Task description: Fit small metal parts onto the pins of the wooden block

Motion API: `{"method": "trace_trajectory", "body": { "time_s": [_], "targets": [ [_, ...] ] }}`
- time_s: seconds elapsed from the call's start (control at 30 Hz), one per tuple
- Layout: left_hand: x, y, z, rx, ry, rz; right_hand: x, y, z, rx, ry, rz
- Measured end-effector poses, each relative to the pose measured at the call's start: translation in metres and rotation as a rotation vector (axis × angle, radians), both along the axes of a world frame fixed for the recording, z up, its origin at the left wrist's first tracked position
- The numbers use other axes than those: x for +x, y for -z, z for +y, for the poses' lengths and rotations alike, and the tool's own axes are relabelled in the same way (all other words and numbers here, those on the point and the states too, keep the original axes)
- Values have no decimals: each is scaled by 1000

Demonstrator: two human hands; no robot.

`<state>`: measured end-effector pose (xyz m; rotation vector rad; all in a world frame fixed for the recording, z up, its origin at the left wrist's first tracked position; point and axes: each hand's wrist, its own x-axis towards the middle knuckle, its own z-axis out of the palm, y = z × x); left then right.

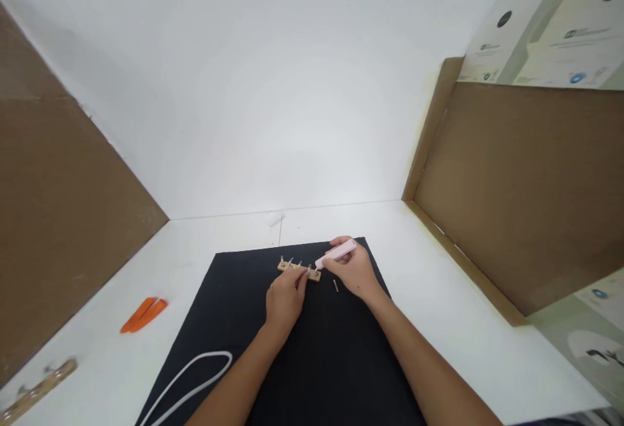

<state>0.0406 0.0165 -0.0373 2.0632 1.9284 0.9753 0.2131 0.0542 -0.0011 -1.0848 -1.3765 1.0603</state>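
Observation:
A short wooden strip (314,276) with several small upright metal fittings lies near the far edge of the black mat. My left hand (285,299) is closed in a pinch at the strip's near side, thumb and fingertips on it beside one of the fittings. My right hand (358,273) is wrapped round a slim pale pink tool (336,253), perhaps a small powered screwdriver. The tool slants down to the left, its tip at the fitting on the strip's right end. Just below the right hand a thin short metal piece (336,285) lies on the mat.
The black mat (336,361) covers the middle of the white table (429,270). A white cable (195,364) loops across its left side. Orange objects (143,314) and another wooden strip with fittings (41,390) lie further left. Brown boards (511,185) flank the workspace.

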Motion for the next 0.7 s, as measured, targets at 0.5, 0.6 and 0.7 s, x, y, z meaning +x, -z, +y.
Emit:
{"method": "trace_trajectory", "body": {
  "time_s": [0.5,0.6,0.7],
  "targets": [
    [1,-6,2,-91,-46,88,22,14,14,31,184,-886],
    [-1,-7,1,-82,-35,59,21,12,11,26,220,-962],
    [-4,-8,-2,-64,-23,32,15,10,5,177,187,-997]
  ]
}}
